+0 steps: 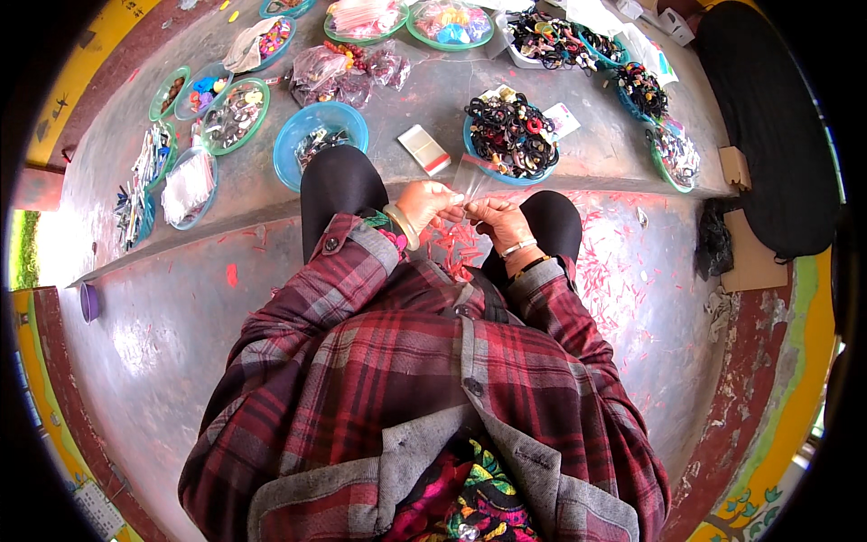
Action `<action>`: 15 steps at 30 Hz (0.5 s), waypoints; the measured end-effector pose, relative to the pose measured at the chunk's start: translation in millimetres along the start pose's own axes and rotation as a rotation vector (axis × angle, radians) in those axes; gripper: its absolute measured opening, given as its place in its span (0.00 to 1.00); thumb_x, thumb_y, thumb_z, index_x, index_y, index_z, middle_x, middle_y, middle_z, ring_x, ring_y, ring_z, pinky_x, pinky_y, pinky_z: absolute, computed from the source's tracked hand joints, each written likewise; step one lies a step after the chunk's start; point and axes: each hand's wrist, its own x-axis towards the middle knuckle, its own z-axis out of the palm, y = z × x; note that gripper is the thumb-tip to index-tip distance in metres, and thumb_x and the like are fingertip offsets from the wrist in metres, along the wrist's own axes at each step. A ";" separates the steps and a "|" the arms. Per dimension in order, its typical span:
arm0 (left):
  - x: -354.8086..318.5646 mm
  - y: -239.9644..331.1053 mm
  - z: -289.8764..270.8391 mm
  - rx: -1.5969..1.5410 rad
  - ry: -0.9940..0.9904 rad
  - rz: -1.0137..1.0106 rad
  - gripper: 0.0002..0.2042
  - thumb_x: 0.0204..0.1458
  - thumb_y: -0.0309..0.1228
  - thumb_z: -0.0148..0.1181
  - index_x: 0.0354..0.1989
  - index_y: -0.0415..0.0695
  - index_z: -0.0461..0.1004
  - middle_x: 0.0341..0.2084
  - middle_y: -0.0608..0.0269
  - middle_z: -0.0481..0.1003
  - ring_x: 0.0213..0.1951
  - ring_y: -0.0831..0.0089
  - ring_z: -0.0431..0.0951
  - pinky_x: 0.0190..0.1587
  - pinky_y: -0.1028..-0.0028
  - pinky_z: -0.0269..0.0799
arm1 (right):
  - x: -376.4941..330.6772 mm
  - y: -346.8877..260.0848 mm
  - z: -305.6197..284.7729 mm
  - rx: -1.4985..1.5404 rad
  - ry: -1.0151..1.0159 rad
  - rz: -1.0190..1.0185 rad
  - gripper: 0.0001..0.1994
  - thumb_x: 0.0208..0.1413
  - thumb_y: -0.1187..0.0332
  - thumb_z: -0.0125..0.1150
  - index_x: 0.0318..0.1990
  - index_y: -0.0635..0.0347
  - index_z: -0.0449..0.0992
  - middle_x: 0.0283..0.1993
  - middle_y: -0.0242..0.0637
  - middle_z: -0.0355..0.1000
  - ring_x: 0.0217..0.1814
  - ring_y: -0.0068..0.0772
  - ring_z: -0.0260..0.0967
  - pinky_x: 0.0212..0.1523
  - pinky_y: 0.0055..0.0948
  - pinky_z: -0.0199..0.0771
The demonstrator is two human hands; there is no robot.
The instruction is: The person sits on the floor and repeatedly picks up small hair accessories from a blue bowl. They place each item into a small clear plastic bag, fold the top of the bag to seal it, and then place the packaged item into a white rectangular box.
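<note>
My left hand and my right hand meet above my knees, both pinching a small clear plastic bag that stands up between the fingertips. Both wrists wear bangles, and plaid sleeves cover my forearms. Just beyond the bag sits a blue bowl heaped with black hair ties. A small white and red box lies to its left on the concrete step.
Many bowls of small colourful items line the step: a blue bowl, green-rimmed dishes, packets in a dish, more hair ties. Red paper scraps litter the floor at right. Black fabric lies far right.
</note>
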 end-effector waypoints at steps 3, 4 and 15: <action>0.5 -0.2 0.7 0.010 0.025 0.020 0.11 0.49 0.35 0.54 0.31 0.38 0.71 0.25 0.57 0.75 0.27 0.76 0.75 0.18 0.86 0.61 | 0.8 3.0 -1.0 0.021 0.010 -0.048 0.05 0.45 0.69 0.60 0.27 0.60 0.76 0.22 0.27 0.70 0.21 0.15 0.61 0.23 0.15 0.57; 0.5 -0.1 1.0 0.018 0.034 0.031 0.11 0.48 0.35 0.55 0.31 0.38 0.70 0.25 0.57 0.75 0.26 0.76 0.75 0.18 0.86 0.61 | 0.7 3.3 -0.8 0.034 0.013 -0.059 0.04 0.45 0.69 0.60 0.27 0.60 0.76 0.22 0.28 0.70 0.21 0.15 0.61 0.23 0.15 0.57; -5.4 6.4 8.0 -0.054 -0.011 0.080 0.11 0.48 0.34 0.56 0.35 0.39 0.71 0.28 0.62 0.75 0.30 0.80 0.74 0.18 0.89 0.60 | 4.2 5.7 -6.2 0.038 -0.028 -0.109 0.03 0.44 0.71 0.60 0.25 0.60 0.76 0.20 0.27 0.69 0.20 0.15 0.59 0.23 0.15 0.56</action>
